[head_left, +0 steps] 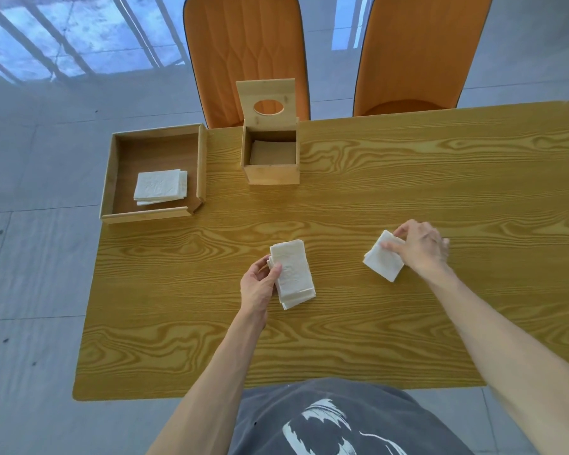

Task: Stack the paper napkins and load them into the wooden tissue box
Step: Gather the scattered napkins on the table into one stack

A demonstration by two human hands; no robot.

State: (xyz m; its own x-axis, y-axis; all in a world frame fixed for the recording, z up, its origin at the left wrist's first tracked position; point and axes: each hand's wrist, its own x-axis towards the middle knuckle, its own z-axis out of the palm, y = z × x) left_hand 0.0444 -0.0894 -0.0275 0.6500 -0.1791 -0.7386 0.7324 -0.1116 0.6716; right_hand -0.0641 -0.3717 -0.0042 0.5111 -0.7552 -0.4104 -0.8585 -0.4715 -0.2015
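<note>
Left hand [258,284] clamped on the napkin stack [293,274] at lower centre, long axis pointing up-frame, right hand [421,249] pinching a loose napkin [383,257] well to the right, open tissue box [271,156] straight above the stack.

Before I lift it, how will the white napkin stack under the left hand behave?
The white napkin stack probably sags: thin, soft paper. Its layers already sit offset at the lower edge, so they may slide apart. The left hand should likely pinch firmly.

2 orange chairs [247,57] behind wood-grain table [375,178], grey tile floor [30,257].
</note>
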